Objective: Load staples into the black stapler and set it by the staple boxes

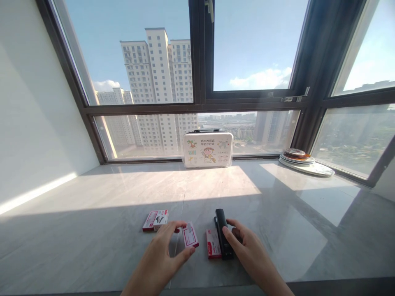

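My left hand [163, 250] grips a small red-and-white staple box [190, 236] by its ends, index finger at the far end and thumb at the near end. A black stapler [224, 238] lies lengthwise under my right hand [247, 246], with the thumb on its near side and the fingers curled along its right. Directly left of the stapler, another red-and-white staple box [212, 244] lies flat, partly covered by it. Beyond my left hand are further red-and-white packaging boxes [151, 220], one printed with a stapler picture [161, 218].
The grey marble-look sill [101, 242] carries everything. A white cartoon-printed case [208, 150] stands against the window at the back. Stacked plates [305, 166] sit in the right back corner. Dark window frames [199, 107] bound the far side, and a white wall [33, 123] the left.
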### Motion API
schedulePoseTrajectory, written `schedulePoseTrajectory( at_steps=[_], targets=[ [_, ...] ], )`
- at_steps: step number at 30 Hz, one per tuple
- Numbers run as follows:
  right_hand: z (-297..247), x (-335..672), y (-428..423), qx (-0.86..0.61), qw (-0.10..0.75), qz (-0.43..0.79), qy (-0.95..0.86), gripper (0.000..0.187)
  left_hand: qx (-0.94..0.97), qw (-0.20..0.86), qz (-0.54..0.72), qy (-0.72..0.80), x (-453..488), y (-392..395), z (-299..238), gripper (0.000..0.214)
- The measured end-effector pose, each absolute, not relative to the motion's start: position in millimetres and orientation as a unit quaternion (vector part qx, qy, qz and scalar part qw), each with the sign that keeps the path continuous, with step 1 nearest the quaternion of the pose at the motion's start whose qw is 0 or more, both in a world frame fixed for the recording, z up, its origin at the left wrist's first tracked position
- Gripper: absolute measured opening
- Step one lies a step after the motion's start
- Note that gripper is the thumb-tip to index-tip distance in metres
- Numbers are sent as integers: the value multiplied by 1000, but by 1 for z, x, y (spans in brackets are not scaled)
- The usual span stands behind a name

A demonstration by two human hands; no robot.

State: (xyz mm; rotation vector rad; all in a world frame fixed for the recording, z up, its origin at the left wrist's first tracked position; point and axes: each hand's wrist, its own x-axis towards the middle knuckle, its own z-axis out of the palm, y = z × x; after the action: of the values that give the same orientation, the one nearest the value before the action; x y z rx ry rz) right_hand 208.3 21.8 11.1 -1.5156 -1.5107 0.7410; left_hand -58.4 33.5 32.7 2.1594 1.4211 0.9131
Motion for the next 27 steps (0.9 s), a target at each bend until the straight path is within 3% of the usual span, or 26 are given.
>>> schedulePoseTrajectory(
  at_steps=[6,18,20,23,27],
  targets=[
    [3,210,26,-604,408,278,-626,53,809,282,315,408,-4,42,28,65],
    [3,211,23,-609,394,254,-640,46,807,269,328,411,7,45,13,88],
    [3,211,23,-611,396,252,-638,48,801,262,342,416,4,43,18,78],
    [4,211,22,-613,401,260,-629,49,772,207,391,457,-21,48,28,37],
    [5,210,22,-617,399,264,-625,50,656,13,452,605,-97,73,20,32]
  ],
)
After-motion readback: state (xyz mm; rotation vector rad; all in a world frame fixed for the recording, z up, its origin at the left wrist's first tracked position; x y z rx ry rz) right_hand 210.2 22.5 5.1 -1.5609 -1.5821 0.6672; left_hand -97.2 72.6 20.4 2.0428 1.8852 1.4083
